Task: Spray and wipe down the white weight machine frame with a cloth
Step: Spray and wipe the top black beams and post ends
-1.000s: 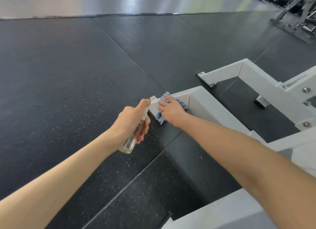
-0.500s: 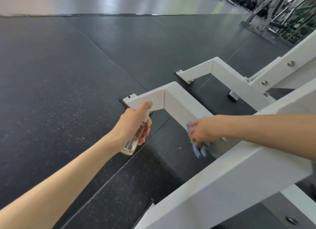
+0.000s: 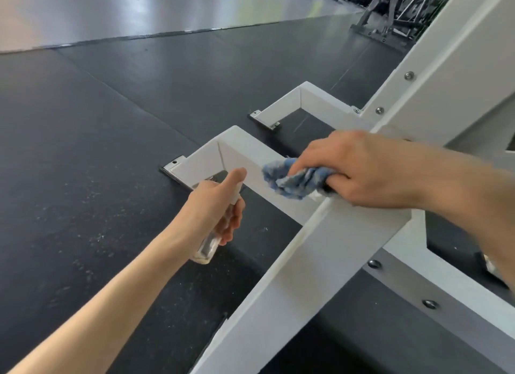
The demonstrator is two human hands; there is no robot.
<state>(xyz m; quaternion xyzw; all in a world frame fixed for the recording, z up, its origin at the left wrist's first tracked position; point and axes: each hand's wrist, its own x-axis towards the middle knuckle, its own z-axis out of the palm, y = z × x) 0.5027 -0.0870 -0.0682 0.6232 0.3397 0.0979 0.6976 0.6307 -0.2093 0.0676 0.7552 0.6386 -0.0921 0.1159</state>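
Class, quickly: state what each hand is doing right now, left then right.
Left hand: closed round the spray bottle.
Right hand: closed on the blue cloth, against the white frame.

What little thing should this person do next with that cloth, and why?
Probably sweep the cloth along the sloping white bar: the right hand grips it bunched at that bar's edge, while the left hand holds the spray bottle off to the side.

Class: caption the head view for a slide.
Right hand presses a blue cloth on the white frame; left hand holds a spray bottle.
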